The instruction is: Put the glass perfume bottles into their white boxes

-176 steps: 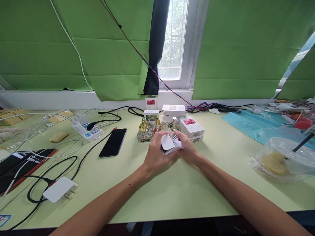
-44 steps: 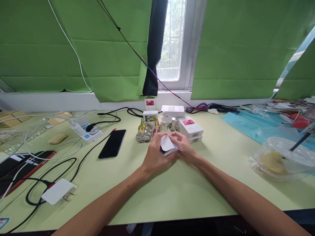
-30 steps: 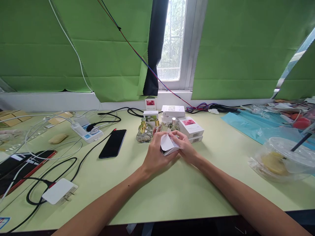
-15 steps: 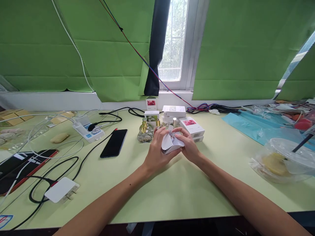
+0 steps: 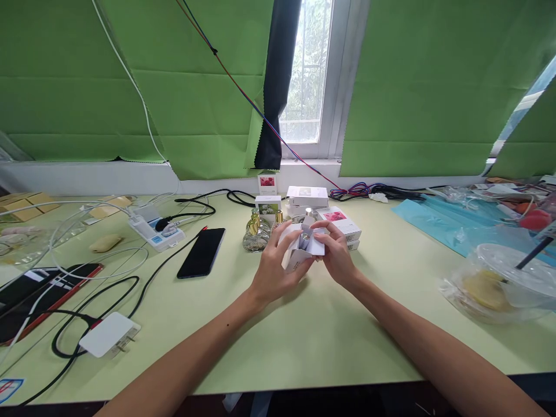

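A small white cardboard box (image 5: 296,259) is held over the table, its top flaps open towards me. My left hand (image 5: 274,269) is closed around its left side and underside. My right hand (image 5: 337,255) pinches the flap on the right side. Inside the opening a small shiny round part shows; the rest of the contents is hidden. Just behind stand glass perfume bottles (image 5: 256,238) with gold caps, and a silver-capped one partly covered by the box. White boxes with a pink flower picture (image 5: 341,220) lie stacked beside my right hand.
More white boxes (image 5: 307,196) stand near the window wall. A black phone (image 5: 201,253), a power strip (image 5: 156,231), cables and a white charger (image 5: 110,335) lie to the left. On the right are a blue plastic sheet (image 5: 434,223) and a lidded clear cup (image 5: 499,284) in a bag.
The box in my hands has tipped, and its flaps now stand wider apart, showing more of the inside. My right fingers have shifted to the right-hand flap.
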Available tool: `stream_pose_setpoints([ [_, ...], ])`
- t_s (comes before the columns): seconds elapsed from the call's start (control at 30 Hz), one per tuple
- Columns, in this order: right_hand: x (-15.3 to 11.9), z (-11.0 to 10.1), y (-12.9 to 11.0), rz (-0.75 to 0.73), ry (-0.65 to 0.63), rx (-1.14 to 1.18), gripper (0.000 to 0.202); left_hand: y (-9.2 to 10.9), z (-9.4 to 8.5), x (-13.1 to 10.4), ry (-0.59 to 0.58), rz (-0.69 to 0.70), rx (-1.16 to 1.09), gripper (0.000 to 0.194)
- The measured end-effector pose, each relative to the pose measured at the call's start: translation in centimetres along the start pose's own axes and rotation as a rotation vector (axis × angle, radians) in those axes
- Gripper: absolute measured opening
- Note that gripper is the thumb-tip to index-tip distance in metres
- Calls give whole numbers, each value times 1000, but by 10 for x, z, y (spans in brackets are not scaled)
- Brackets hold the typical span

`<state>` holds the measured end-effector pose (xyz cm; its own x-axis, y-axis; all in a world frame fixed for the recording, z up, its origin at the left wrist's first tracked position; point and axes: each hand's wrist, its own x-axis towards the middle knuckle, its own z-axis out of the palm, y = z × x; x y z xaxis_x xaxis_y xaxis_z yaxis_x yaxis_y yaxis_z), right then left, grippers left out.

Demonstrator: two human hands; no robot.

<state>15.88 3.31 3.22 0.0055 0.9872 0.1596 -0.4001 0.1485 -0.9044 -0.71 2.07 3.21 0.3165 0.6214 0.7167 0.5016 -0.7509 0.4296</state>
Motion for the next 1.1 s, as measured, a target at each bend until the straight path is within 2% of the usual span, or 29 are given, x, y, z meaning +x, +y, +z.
stream_pose_setpoints([
  [0.23,0,-2,4,-77,-65,-28,25,-1,-2,1,24,4,14,41],
  [0.47,-3,1,6,-136,-154,-156,31,-6,-1,1,83,-35,61,43],
  [0.93,-5,1,11,-212,-232,-127,30,-16,-4,7,2,-85,-144,40],
  [1.1,-5,2,12,-224,-235,-123,29,-15,-5,8,18,-76,-162,35],
])
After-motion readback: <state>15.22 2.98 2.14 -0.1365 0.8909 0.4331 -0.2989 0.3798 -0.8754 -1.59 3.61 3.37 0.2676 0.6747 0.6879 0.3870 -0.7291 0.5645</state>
